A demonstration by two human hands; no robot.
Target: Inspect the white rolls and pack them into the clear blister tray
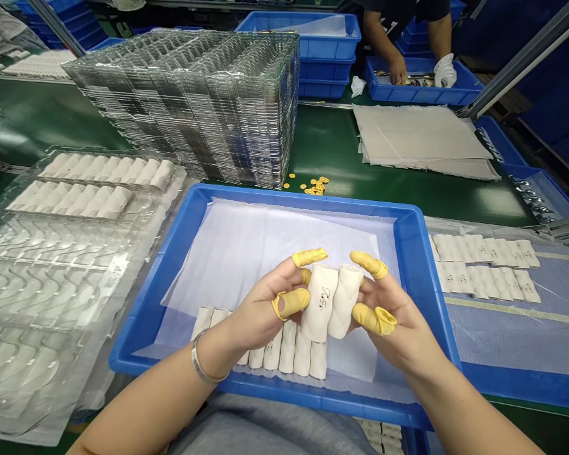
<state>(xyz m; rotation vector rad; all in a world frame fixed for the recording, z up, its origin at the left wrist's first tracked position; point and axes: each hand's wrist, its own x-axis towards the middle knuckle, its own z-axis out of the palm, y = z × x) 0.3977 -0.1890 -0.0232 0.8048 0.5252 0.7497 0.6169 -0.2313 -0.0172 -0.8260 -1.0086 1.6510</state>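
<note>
My left hand (260,306) and my right hand (393,319), both with yellow rubber finger cots, hold up two white cylinders above a blue plastic tray (284,387). The left cylinder (318,303) bears a dark printed mark and lies against my left fingers. The right cylinder (344,301) touches it and rests against my right fingertips. Beneath my hands, a row of similar white cylinders (287,349) lies on a white sheet (246,253) lining the tray, partly hidden by my left hand. A metal bangle (203,360) circles my left wrist.
A tall stack of clear blister trays (184,101) stands ahead. To the left, a blister tray holds white cylinders (90,183). Small gold discs (313,184) lie on the green bench. A co-worker's hands (398,71) work in a blue tray at the far side.
</note>
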